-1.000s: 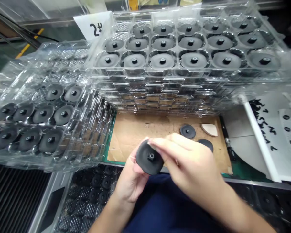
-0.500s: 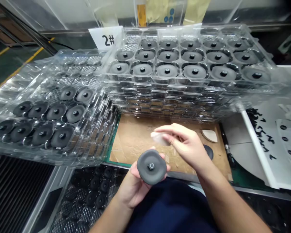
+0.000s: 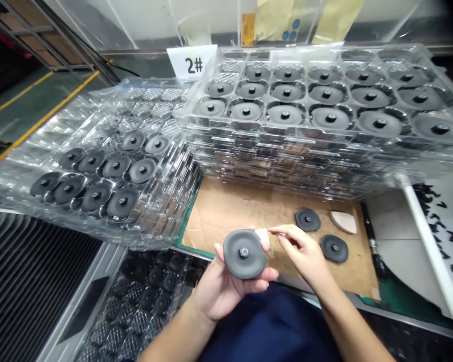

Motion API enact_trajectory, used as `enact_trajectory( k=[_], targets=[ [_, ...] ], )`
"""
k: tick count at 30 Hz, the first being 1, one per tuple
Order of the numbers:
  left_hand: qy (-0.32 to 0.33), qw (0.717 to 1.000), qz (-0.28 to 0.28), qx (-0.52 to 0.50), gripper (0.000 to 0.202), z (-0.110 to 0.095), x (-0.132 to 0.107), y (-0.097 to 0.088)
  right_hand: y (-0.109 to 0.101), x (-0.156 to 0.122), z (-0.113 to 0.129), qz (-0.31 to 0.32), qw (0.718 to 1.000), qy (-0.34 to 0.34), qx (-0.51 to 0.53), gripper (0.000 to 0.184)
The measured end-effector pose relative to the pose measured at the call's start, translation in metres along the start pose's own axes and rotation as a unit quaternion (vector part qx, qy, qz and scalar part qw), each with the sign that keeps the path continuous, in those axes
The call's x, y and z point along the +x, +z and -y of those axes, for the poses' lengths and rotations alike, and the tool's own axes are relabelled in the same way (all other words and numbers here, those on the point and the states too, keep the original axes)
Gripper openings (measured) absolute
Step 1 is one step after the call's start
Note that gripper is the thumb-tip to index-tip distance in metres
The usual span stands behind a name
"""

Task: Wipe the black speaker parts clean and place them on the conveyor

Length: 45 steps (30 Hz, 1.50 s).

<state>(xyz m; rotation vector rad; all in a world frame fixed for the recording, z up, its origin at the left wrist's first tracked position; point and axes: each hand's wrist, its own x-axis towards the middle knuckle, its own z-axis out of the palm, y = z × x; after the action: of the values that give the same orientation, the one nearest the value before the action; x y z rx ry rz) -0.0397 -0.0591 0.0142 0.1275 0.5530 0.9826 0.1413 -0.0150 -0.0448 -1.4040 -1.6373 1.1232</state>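
My left hand (image 3: pixel 222 286) holds a dark grey, rounded disc (image 3: pixel 236 264) from below and at its edge. A short hex-topped stub stands at the disc's centre and faces up at me. Close to the disc's right edge is my right hand (image 3: pixel 300 249), its thumb and fingers pinching a small white piece of sheet (image 3: pixel 263 236). Whether that piece touches the rim I cannot tell, as the disc hides part of it. Two similar discs, an upper one (image 3: pixel 308 219) and a lower one (image 3: pixel 334 248), lie on the cardboard beyond my right hand.
A pale wedge-shaped piece (image 3: pixel 343 221) lies on the cardboard (image 3: pixel 219 206). Behind rises a stack of clear trays (image 3: pixel 260 161) filled with discs; another tray stack (image 3: pixel 154 211) stands left. More discs sit in a lower tray (image 3: pixel 136 296). A white bin (image 3: pixel 430 251) stands right.
My right hand has brought the white piece down to the disc's right edge. The camera view has shifted left, and both loose discs on the cardboard now show.
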Motion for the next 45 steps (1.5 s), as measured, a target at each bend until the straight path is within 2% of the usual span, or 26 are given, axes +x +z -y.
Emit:
enact_trajectory(
  k=[2, 3, 4, 6, 8, 10, 12, 14, 16, 19, 22, 26, 29, 31, 36, 40, 43, 45],
  targets=[
    [0.056, 0.995, -0.014, 0.083, 0.059, 0.001, -0.001, -0.002, -0.005, -0.003, 0.006, -0.008, 1.000, 0.002, 0.011, 0.020],
    [0.105, 0.982, -0.022, 0.156, 0.061, 0.001, -0.001, -0.004, -0.006, -0.005, 0.007, -0.016, 1.000, 0.006, 0.014, 0.020],
    [0.160, 0.956, -0.025, 0.246, 0.063, 0.001, -0.001, -0.007, -0.007, -0.007, 0.008, -0.025, 0.999, 0.012, 0.016, 0.019],
    [0.252, 0.868, -0.021, 0.428, 0.072, 0.002, 0.001, -0.013, -0.006, -0.012, 0.010, -0.040, 0.999, 0.026, 0.023, 0.018],
    [0.292, 0.784, -0.012, 0.547, 0.084, 0.003, 0.003, -0.018, -0.007, -0.019, 0.014, -0.051, 0.997, 0.040, 0.035, 0.016],
    [0.305, 0.741, 0.000, 0.598, 0.092, 0.003, 0.005, -0.020, -0.008, -0.026, 0.022, -0.061, 0.995, 0.050, 0.055, 0.015],
    [0.315, 0.726, 0.006, 0.612, 0.096, 0.002, 0.006, -0.019, -0.011, -0.030, 0.033, -0.067, 0.993, 0.056, 0.076, 0.015],
    [0.315, 0.732, 0.006, 0.605, 0.098, 0.000, 0.005, -0.017, -0.014, -0.032, 0.045, -0.038, 0.992, 0.064, 0.103, 0.016],
    [0.304, 0.749, 0.002, 0.588, 0.102, -0.002, 0.005, -0.015, -0.019, -0.030, 0.056, 0.038, 0.986, 0.082, 0.143, 0.017],
    [0.278, 0.763, 0.017, 0.584, 0.110, -0.006, 0.003, -0.015, -0.023, -0.022, 0.066, 0.155, 0.955, 0.117, 0.225, 0.017],
    [0.230, 0.776, 0.035, 0.587, 0.112, -0.008, 0.001, -0.015, -0.025, -0.014, 0.069, 0.212, 0.917, 0.148, 0.305, 0.021],
    [0.135, 0.824, 0.069, 0.546, 0.114, -0.014, -0.001, -0.010, -0.026, -0.008, 0.070, 0.286, 0.862, 0.191, 0.371, 0.019],
    [0.086, 0.834, 0.080, 0.538, 0.115, -0.018, 0.000, -0.006, -0.026, -0.009, 0.070, 0.318, 0.843, 0.204, 0.383, 0.013],
    [0.092, 0.829, 0.079, 0.546, 0.113, -0.017, 0.001, -0.005, -0.026, -0.013, 0.069, 0.298, 0.852, 0.199, 0.382, 0.013],
    [0.133, 0.814, 0.061, 0.562, 0.107, -0.013, 0.003, -0.003, -0.028, -0.031, 0.058, 0.197, 0.905, 0.175, 0.333, 0.015],
    [0.139, 0.817, 0.033, 0.559, 0.103, -0.015, 0.008, -0.006, -0.037, -0.044, 0.044, 0.163, 0.947, 0.121, 0.250, 0.028],
    [0.145, 0.820, 0.018, 0.554, 0.097, -0.012, 0.012, -0.008, -0.039, -0.053, 0.042, 0.118, 0.966, 0.104, 0.206, 0.032],
    [0.128, 0.830, -0.004, 0.542, 0.087, -0.007, 0.014, -0.007, -0.035, -0.057, 0.045, 0.088, 0.988, 0.051, 0.119, 0.035]
  ],
)
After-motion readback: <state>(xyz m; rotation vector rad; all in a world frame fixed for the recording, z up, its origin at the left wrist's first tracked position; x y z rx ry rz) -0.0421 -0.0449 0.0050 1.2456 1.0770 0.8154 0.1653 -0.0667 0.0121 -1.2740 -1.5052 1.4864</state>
